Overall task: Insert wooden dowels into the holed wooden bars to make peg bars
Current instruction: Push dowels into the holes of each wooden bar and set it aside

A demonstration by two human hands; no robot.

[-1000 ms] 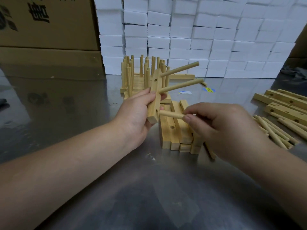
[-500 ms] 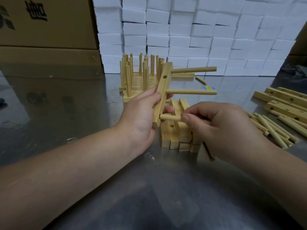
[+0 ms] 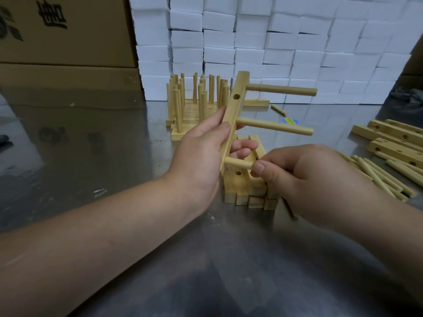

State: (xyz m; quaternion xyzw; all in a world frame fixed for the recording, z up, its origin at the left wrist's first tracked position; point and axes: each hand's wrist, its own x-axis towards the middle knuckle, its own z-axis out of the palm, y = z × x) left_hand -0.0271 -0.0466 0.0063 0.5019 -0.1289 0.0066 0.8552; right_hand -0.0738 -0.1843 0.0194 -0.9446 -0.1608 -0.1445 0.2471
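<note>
My left hand (image 3: 201,154) grips a holed wooden bar (image 3: 233,113), held nearly upright over the table's middle. Two dowels, the upper dowel (image 3: 281,90) and the middle dowel (image 3: 274,126), stick out of it to the right. One empty hole shows on its side between them. My right hand (image 3: 304,179) pinches a third dowel (image 3: 238,163) whose left end sits in the bar's lowest hole. Under my hands lies a stack of plain holed bars (image 3: 242,186).
Finished peg bars (image 3: 196,104) stand stacked behind. Loose dowels (image 3: 384,177) and more holed bars (image 3: 398,140) lie at the right. Cardboard boxes (image 3: 66,42) rise at the back left, a wall of white boxes (image 3: 286,46) behind. The steel table (image 3: 160,259) reflects light.
The bar has tilted more upright and risen a little. The third dowel has gone deeper into the lowest hole, with my right hand closer to the bar.
</note>
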